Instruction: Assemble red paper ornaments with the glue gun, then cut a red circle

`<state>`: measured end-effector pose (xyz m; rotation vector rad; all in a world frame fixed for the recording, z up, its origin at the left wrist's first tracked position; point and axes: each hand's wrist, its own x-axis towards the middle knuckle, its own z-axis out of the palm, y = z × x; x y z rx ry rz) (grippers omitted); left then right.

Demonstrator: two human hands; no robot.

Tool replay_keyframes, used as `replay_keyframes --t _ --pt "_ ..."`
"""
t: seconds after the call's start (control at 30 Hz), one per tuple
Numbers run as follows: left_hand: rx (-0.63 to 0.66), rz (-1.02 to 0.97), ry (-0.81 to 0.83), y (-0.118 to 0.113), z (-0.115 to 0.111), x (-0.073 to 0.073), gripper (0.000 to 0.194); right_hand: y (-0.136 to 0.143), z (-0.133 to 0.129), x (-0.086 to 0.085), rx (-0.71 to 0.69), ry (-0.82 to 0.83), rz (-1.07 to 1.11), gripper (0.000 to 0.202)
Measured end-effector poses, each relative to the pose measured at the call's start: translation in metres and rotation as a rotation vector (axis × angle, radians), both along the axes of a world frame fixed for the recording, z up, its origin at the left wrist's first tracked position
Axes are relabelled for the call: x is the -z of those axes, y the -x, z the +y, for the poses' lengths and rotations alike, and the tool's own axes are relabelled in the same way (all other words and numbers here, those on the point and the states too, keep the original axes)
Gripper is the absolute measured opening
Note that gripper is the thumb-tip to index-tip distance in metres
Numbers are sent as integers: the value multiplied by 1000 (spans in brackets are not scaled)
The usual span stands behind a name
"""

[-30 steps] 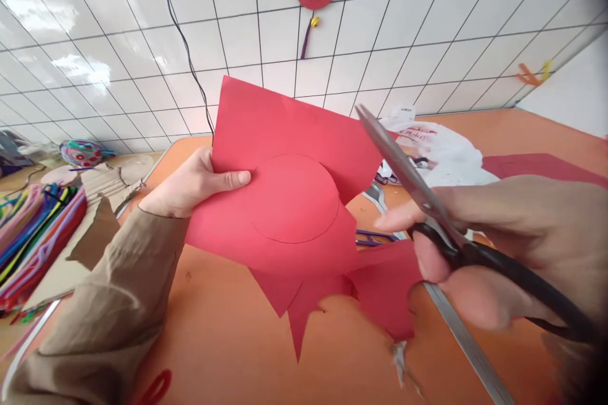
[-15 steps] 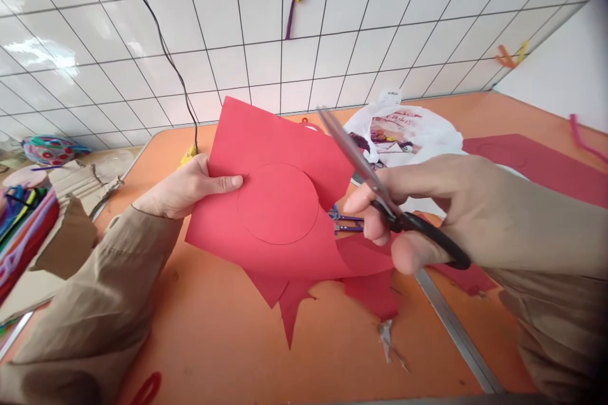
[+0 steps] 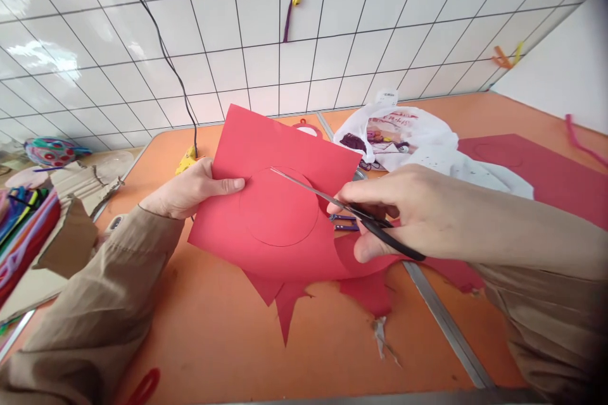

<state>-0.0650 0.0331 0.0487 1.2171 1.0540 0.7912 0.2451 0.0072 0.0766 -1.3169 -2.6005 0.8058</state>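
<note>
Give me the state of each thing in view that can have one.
Red paper sheet with drawn circle: cut into from the right, circle not cut free.
Bare left hand: closed on the sheet.
Black-handled metal scissors: held, blade opening unclear.
Bare right hand: closed on the scissors.
White plastic bag: open, contents showing.
Jagged red paper scraps: cut, partly behind the sheet.

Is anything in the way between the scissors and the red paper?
Nothing that I can see. The right hand holds the scissors across the front of the paper. The left hand holds the paper's left side, apart from the scissors.
</note>
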Motion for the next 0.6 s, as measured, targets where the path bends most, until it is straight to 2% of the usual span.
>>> replay_keyframes --t 0.07,0.2,0.43,0.6 --pt "8 7 9 -1 0 0 47 2 1 0 -36 -15 -77 39" --pt "65 16 13 -3 1 3 42 5 3 2 -104 -76 -83 41" --pt "15 -33 53 -5 2 11 35 5 -1 0 -43 -53 -17 46" --pt "0 -29 73 -6 2 12 37 1 -1 -5 -21 -5 73 45"
